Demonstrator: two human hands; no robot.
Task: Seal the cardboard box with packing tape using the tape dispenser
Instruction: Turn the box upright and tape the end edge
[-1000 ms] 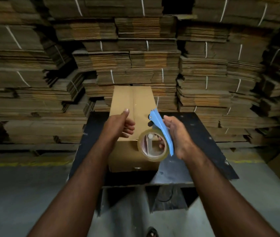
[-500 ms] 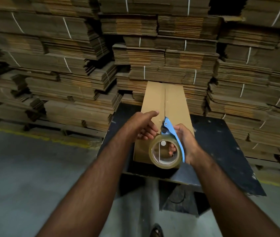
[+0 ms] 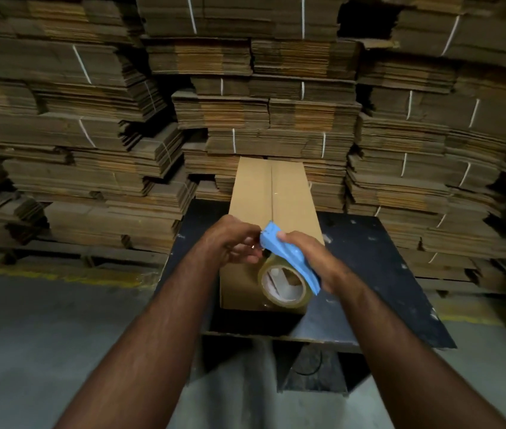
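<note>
A long brown cardboard box (image 3: 271, 193) lies on a black table (image 3: 366, 261), its top flaps closed along a centre seam running away from me. My right hand (image 3: 310, 255) grips a blue tape dispenser (image 3: 288, 257) holding a clear tape roll (image 3: 285, 284), held over the near end of the box. My left hand (image 3: 233, 243) is at the dispenser's front tip, fingers pinched there; whether it holds the tape end is too small to tell.
Tall stacks of flattened, strapped cardboard (image 3: 264, 97) fill the wall behind and both sides of the table. Grey concrete floor (image 3: 28, 351) with a yellow line (image 3: 53, 275) lies to the left. The table's dark base (image 3: 310, 366) stands below the near edge.
My left hand left the box top and came to the dispenser's front tip. The dispenser tilted and shifted slightly right over the box's near end. The view swung a little.
</note>
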